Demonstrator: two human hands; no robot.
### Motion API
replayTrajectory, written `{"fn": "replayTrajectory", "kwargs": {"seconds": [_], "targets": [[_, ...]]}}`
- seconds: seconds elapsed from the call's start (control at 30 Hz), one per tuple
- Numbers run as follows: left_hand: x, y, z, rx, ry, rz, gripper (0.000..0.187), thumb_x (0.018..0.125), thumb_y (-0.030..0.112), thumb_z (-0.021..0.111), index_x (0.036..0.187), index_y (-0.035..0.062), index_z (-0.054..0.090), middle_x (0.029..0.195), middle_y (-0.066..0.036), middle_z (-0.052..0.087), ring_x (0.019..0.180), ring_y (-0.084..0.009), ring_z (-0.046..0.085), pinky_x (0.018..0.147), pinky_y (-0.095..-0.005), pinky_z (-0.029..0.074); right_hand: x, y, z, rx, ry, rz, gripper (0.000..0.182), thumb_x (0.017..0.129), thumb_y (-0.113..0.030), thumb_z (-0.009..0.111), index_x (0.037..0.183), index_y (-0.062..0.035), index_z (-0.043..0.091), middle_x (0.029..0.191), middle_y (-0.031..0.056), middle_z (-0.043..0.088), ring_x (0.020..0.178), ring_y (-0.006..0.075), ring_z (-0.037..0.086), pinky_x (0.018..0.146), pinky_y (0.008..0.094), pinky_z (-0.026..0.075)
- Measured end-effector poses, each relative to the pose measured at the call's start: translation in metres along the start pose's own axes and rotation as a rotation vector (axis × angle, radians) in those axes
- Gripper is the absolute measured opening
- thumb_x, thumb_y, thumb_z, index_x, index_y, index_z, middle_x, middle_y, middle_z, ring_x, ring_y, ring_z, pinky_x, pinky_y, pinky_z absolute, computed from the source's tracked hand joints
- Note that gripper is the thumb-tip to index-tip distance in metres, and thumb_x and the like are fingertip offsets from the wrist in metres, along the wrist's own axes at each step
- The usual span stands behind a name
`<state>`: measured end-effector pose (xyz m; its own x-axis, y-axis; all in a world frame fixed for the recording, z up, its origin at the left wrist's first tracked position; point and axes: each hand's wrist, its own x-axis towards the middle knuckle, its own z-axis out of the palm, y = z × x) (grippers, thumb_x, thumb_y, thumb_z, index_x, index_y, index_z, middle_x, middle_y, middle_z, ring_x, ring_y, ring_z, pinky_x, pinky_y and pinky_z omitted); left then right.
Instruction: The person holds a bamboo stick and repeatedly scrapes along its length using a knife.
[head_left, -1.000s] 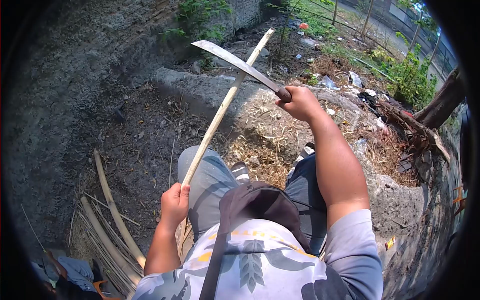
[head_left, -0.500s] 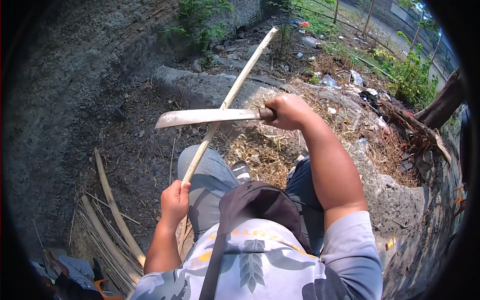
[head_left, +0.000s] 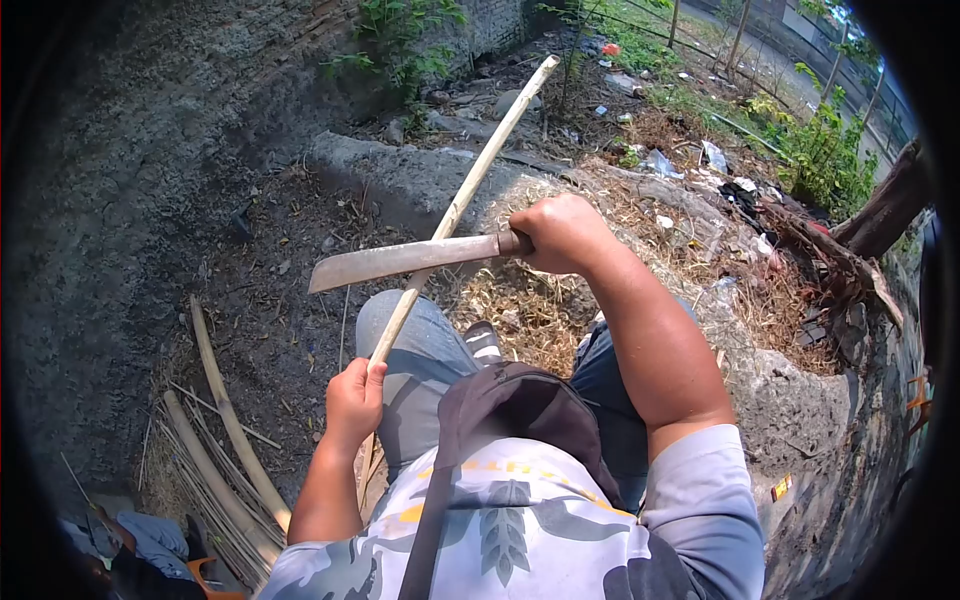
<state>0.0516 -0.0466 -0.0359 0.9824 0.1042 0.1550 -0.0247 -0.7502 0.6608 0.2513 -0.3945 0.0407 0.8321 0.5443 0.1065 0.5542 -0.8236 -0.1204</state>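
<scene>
Our left hand (head_left: pixel 354 402) squeezes a wooden stick (head_left: pixel 466 192) | right hand (head_left: pixel 562 232) squeezes a machete (head_left: pixel 415 260) | slipping toward left hand, it may cut us

From my end of the head cam, the left hand (head_left: pixel 353 405) has a fist round the lower part of a pale stick (head_left: pixel 488 155) that slants away up to the right. Right hand (head_left: pixel 562 234) grips a machete (head_left: pixel 405 263) by its dark handle, blade pointing left and crossing over the stick; honestly can't tell from this angle if the two are touching. Below that I've got knees in jeans (head_left: pixel 402 330) and a dark bag (head_left: pixel 500 405) at the waist, dry scraps (head_left: pixel 530 325) on the ground past it. Lower left there's a pile of long pale strips (head_left: pixel 221 390), and a rough grey wall (head_left: pixel 230 110) fills the upper left
</scene>
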Motion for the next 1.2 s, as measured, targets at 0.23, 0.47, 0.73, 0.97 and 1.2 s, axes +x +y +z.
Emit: {"fn": "replayTrajectory", "kwargs": {"seconds": [0.23,0.47,0.73,0.97,1.2], "targets": [[-0.004,0.009,-0.003,0.034,0.034,0.034,0.036,0.106,0.029,0.063,0.083,0.0017,0.06,0.063,-0.016,0.059,0.054,-0.0315,0.056,0.054,-0.042,0.043,0.001,0.032,0.01,0.119,0.052,0.191,0.032,0.086,-0.044,0.078,0.096,-0.0138,0.074,0.091,0.0155,0.075,0.091,0.0376,0.073,0.08,0.0499,0.058],[0.0,0.011,0.004,0.029,-0.031,0.047,0.034,0.105,0.028,0.064,0.083,0.0017,0.061,0.063,-0.016,0.059,0.054,-0.0323,0.056,0.054,-0.0423,0.044,-0.004,-0.009,0.003,0.015,-0.106,0.002,0.024,0.08,-0.036,0.078,0.093,-0.0166,0.074,0.091,0.011,0.076,0.09,0.0346,0.074,0.082,0.0473,0.06],[-0.005,-0.004,-0.009,0.064,0.083,0.011,0.031,0.105,0.027,0.064,0.086,0.0019,0.064,0.065,-0.016,0.06,0.055,-0.0302,0.058,0.055,-0.0407,0.045,0.001,0.024,0.005,0.139,0.041,0.156,0.031,0.086,-0.043,0.079,0.096,-0.0139,0.074,0.093,0.0139,0.076,0.092,0.0377,0.073,0.082,0.0494,0.058],[-0.004,0.0,-0.004,0.006,0.062,0.015,0.031,0.105,0.026,0.064,0.085,0.002,0.063,0.063,-0.015,0.059,0.053,-0.0283,0.056,0.054,-0.0405,0.044,-0.011,0.039,-0.006,0.168,0.015,0.29,0.037,0.084,-0.047,0.08,0.097,-0.0129,0.074,0.098,0.0163,0.075,0.098,0.0382,0.072,0.086,0.0503,0.056],[-0.007,0.004,-0.003,-0.022,0.081,-0.007,0.031,0.104,0.026,0.064,0.085,0.0019,0.063,0.062,-0.015,0.058,0.052,-0.0273,0.055,0.053,-0.0404,0.043,-0.004,0.009,0.008,0.126,0.031,0.058,0.036,0.084,-0.047,0.08,0.088,-0.0127,0.07,0.086,0.0142,0.074,0.088,0.0372,0.073,0.078,0.0491,0.057]]}}
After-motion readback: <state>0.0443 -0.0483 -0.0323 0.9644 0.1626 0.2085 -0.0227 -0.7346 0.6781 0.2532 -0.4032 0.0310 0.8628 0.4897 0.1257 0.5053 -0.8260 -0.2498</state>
